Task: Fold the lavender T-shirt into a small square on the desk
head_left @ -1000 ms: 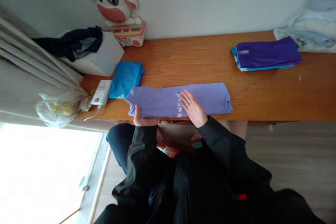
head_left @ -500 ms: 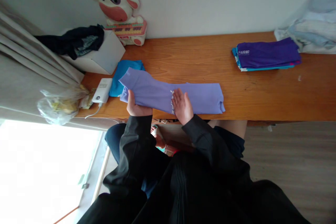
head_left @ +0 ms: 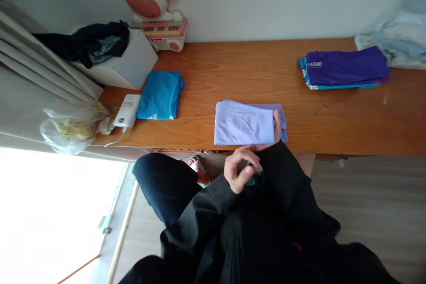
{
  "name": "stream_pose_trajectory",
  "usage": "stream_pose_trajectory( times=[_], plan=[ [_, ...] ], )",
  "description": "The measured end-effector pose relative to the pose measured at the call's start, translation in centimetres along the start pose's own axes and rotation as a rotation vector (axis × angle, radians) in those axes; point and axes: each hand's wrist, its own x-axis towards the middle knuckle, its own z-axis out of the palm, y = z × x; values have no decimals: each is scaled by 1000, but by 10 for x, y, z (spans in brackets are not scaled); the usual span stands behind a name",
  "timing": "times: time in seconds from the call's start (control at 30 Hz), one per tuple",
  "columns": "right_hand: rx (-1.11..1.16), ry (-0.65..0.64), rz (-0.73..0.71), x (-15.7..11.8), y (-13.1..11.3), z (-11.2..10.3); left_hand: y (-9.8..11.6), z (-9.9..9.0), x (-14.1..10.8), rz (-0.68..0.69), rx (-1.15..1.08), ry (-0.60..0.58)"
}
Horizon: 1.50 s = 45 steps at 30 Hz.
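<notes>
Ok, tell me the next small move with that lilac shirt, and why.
Probably draw the right hand out of the fold and press the lilac shirt flat. It lies folded in half near the front edge of the desk, with the right fingers tucked under its right end, while the left hand hangs off the desk, holding nothing I can see.
</notes>
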Motion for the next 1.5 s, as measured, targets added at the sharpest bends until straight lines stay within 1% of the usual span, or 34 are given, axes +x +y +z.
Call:
stream_pose_trajectory(
  times=[0.07, 0.1, 0.17, 0.23, 0.33, 0.47, 0.6, 0.67, 0.77, 0.83, 0.87, 0.9, 0.97, 1.03, 1.1, 1.3, 1.4, 1.5],
  plan=[
    [66, -53, -42, 6, -3, -1, -1, 6, -26, -17, 166, -148],
    [107, -71, -71, 9, -5, 0, -3, 7, -34, -14, 239, -205],
    [169, -81, -123, 15, -11, 3, -7, 5, -42, 4, 357, -254],
    [183, -114, -137, 19, -16, 6, -11, -2, -40, 12, 454, -265],
    [134, -161, -122, 19, -21, 11, -11, -16, -27, -23, 566, -270],
    [64, -108, -148, 15, -25, 13, -4, -35, -10, -120, 681, -275],
    [-33, -78, -180, 12, -34, 6, 0, -45, -2, -155, 736, -283],
    [-98, -61, -138, 12, -42, -2, 0, -46, 0, -157, 733, -305],
    [-248, -17, -26, 13, -56, -21, 0, -47, 1, -178, 723, -353],
    [-444, 14, 14, 16, -67, -38, 0, -47, 2, -201, 723, -376],
    [-569, 21, 9, 18, -73, -46, 0, -48, 1, -211, 723, -383],
    [-689, 20, -15, 21, -78, -54, 1, -48, 1, -218, 721, -386],
    [-872, 6, -118, 26, -88, -69, 1, -48, 0, -219, 721, -375],
    [-970, -5, -229, 31, -96, -83, 0, -49, -1, -203, 716, -368],
    [-1039, -20, -293, 33, -102, -94, -3, -50, -2, -182, 712, -366],
    [-1153, -79, -325, 26, -108, -121, -10, -55, -5, -133, 756, -373],
    [-1188, -68, -342, 24, -108, -127, -11, -55, -5, -125, 794, -376],
    [-1222, -67, -385, 23, -108, -128, -11, -56, -5, -128, 826, -382]
  ],
)
